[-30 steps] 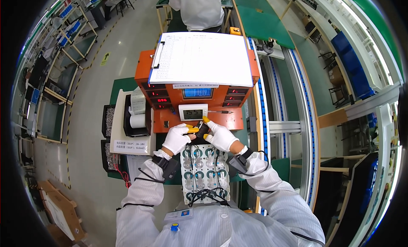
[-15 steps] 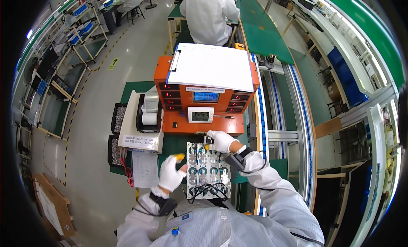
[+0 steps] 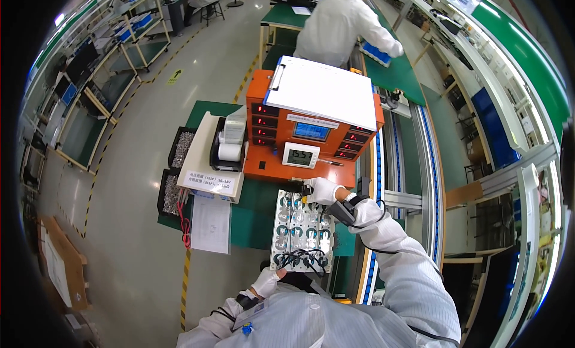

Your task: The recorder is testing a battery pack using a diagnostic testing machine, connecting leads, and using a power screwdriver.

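A white rectangular battery pack (image 3: 303, 231) with rows of round cells and metal strips lies before me, its near end reaching past the green table's front edge. Black cables (image 3: 299, 257) are looped over that near end. My right hand (image 3: 324, 191), in a white glove, is closed at the pack's far edge on a small black connector (image 3: 307, 190), just in front of the orange tester. At the near left corner, my left hand (image 3: 268, 282) grips the pack's edge; its thumb shows, and its other fingers are mostly hidden.
An orange tester (image 3: 269, 162) with red displays carries a clipboard (image 3: 326, 93) and a small clock (image 3: 300, 155). Left of it stand a label printer (image 3: 211, 179) and black bins (image 3: 168, 192) of small metal parts. A roller conveyor (image 3: 428, 186) runs at right. Ahead, a co-worker (image 3: 338, 28) handles a blue tray.
My left hand has come down from beside the pack to its near left corner. The right hand stays at the far edge. The co-worker has leaned right, and my view has shifted.
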